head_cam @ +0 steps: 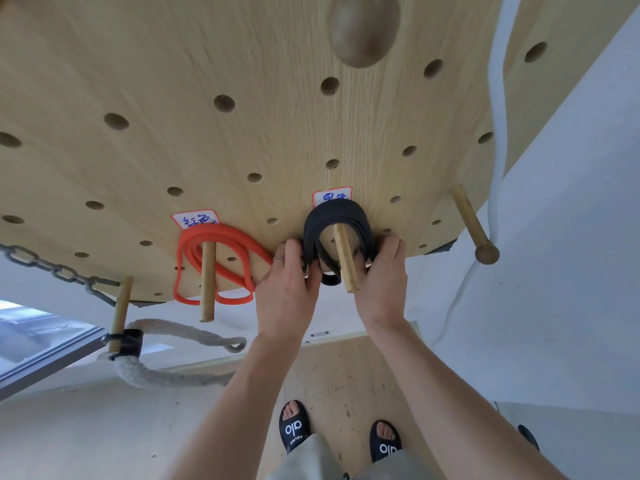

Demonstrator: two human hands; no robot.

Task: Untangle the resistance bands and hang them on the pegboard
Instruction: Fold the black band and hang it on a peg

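A wooden pegboard (pixel 242 140) with many round holes fills the upper view. A coiled black resistance band (pixel 329 216) loops over a wooden peg (pixel 345 261), under a white label (pixel 331 196). My left hand (pixel 289 292) grips the band's left side and my right hand (pixel 382 278) grips its right side, both below the peg's base. To the left, a coiled red resistance band (pixel 214 258) hangs on another peg (pixel 207 282) under its own label (pixel 195 220).
A thick rope (pixel 166 372) and a chain (pixel 59 271) hang at a peg (pixel 119 313) on the lower left. Another peg (pixel 472 225) sticks out at the right, by a white strap (pixel 498 98). My sandalled feet (pixel 294 427) stand on a wooden floor.
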